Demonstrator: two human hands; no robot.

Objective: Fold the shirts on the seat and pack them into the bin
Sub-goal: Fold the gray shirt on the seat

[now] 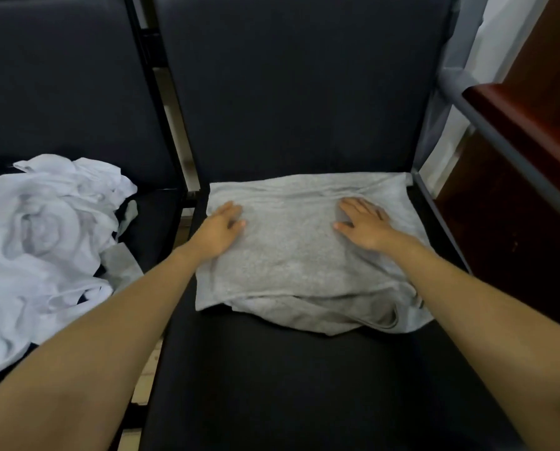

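A grey shirt (pixel 291 255) lies partly folded on the black seat (pixel 272 369) in front of me, its near edge bunched and uneven. My left hand (pixel 221 227) rests flat on the shirt's left part, fingers apart. My right hand (pixel 364 222) presses flat on its right part, fingers spread. Neither hand grips the cloth. A heap of crumpled white shirts (pixel 44 242) sits on the neighbouring seat to the left, with a grey piece (pixel 122 265) poking out beside it. No bin is in view.
The black backrest (pixel 288 86) rises behind the seat. A grey metal armrest (pixel 499 141) runs along the right side, with a dark red wooden cabinet (pixel 532 157) just beyond it. A narrow gap (pixel 177 131) separates the two chairs.
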